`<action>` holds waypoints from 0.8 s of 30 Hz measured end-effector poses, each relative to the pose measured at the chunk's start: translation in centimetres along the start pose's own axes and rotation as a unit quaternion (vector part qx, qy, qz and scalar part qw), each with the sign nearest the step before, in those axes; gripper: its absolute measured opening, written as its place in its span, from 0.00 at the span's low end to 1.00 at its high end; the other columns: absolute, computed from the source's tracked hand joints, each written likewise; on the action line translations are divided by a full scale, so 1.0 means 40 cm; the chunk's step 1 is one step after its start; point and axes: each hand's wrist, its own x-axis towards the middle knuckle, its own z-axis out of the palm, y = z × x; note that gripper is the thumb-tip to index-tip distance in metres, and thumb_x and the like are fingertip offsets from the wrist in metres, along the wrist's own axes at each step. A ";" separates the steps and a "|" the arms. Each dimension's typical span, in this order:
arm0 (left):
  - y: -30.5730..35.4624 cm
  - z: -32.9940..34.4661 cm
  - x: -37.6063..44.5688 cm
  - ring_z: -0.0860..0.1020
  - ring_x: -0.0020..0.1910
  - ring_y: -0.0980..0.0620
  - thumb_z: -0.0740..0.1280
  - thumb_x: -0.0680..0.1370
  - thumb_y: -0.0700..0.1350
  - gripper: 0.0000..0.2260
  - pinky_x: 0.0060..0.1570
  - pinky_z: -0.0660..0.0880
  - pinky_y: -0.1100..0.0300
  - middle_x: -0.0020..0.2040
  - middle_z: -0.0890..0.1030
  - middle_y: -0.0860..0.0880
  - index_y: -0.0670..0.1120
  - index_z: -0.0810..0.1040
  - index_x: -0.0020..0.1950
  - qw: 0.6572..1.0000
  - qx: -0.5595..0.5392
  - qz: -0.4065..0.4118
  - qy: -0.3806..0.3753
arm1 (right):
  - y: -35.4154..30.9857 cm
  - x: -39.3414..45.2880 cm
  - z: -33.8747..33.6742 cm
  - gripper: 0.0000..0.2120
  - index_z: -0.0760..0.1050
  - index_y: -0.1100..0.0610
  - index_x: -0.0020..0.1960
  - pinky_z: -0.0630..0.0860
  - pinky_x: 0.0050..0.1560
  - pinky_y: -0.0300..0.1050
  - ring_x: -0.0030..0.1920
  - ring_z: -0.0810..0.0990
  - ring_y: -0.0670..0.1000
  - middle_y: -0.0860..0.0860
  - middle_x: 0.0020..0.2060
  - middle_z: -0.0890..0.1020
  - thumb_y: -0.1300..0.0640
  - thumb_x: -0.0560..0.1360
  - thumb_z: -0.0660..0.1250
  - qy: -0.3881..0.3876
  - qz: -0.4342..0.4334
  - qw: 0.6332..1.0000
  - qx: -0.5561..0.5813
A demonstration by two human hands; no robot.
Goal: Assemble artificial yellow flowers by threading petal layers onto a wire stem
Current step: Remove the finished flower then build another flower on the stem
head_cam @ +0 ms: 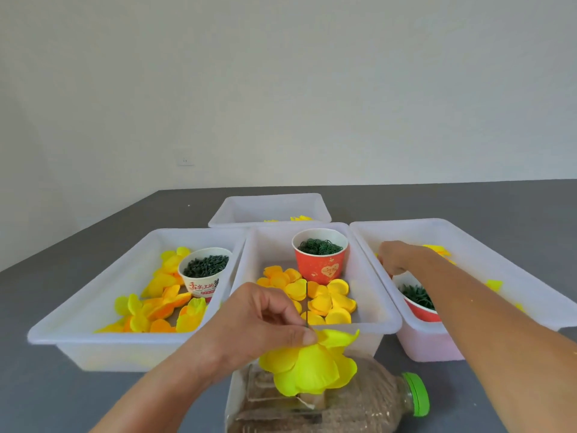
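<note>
1. Left hand [262, 320]: pinching wire stem [307, 304], yellow flower [309, 367] threaded on, just before the middle tray [384, 320].
2. Right hand [398, 257]: fingers curled inside tray right of it; grasp unclear.
3. White cup [204, 273] left of it: red Chinese characters, unreadable.

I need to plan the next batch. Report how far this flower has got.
Done: several bright yellow fabric petal layers already sit on the thin dark wire stem. In hand: the left hand pinches the stem just above them, while the right hand reaches into the right white plastic tray. Left: whatever it fetches must be threaded; loose orange-yellow petals remain in the middle tray.
</note>
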 end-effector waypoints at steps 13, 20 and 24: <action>-0.030 -0.005 -0.003 0.76 0.39 0.53 0.76 0.67 0.42 0.06 0.46 0.74 0.55 0.35 0.78 0.51 0.49 0.81 0.32 0.999 0.000 0.037 0.002 | 0.002 0.074 0.032 0.12 0.66 0.55 0.32 0.71 0.40 0.41 0.40 0.74 0.51 0.48 0.33 0.74 0.63 0.70 0.66 0.034 0.009 0.999 0.027; -0.042 -0.003 -0.005 0.77 0.38 0.53 0.76 0.66 0.43 0.07 0.46 0.75 0.54 0.33 0.79 0.54 0.50 0.81 0.30 0.999 -0.010 0.049 0.013 | 0.008 0.061 0.039 0.05 0.70 0.59 0.38 0.69 0.43 0.43 0.46 0.76 0.55 0.51 0.39 0.72 0.64 0.73 0.60 0.132 0.025 0.990 0.045; -0.046 -0.003 -0.008 0.76 0.36 0.53 0.74 0.62 0.48 0.06 0.42 0.74 0.56 0.32 0.79 0.52 0.48 0.81 0.30 0.998 -0.026 0.058 0.016 | 0.049 0.038 0.026 0.17 0.65 0.59 0.29 0.67 0.38 0.42 0.39 0.71 0.55 0.54 0.32 0.71 0.58 0.75 0.63 0.208 0.053 0.957 0.196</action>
